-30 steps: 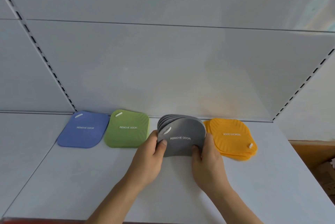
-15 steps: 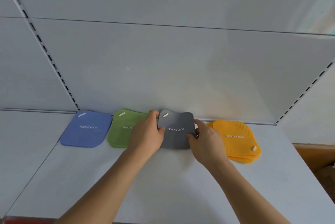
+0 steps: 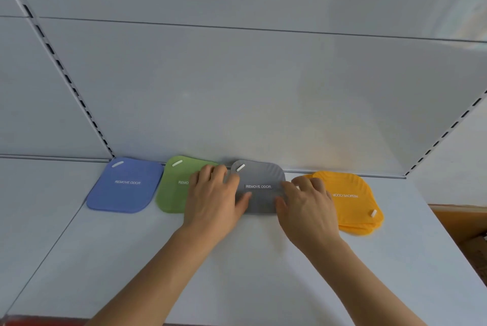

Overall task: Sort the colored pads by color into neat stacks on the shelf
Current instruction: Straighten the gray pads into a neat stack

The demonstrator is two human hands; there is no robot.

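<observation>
A: Where are the pads?

B: In a row on the white shelf (image 3: 237, 273), against the back panel (image 3: 237, 101). From left to right: blue pad (image 3: 126, 186), green pad (image 3: 171, 188), gray stack (image 3: 261, 183), orange stack (image 3: 350, 199).

A: And the hands?

B: Both are at the gray stack. The left hand (image 3: 213, 199) presses its left edge, fingers spread and flat, thumb on top; it also covers part of the green pad. The right hand (image 3: 305, 204) holds the right edge, thumb on top, fingers curled toward the orange stack.

A: Are the stacks neat?

B: The gray one looks square. The orange one is fanned and its lettering is turned around.
</observation>
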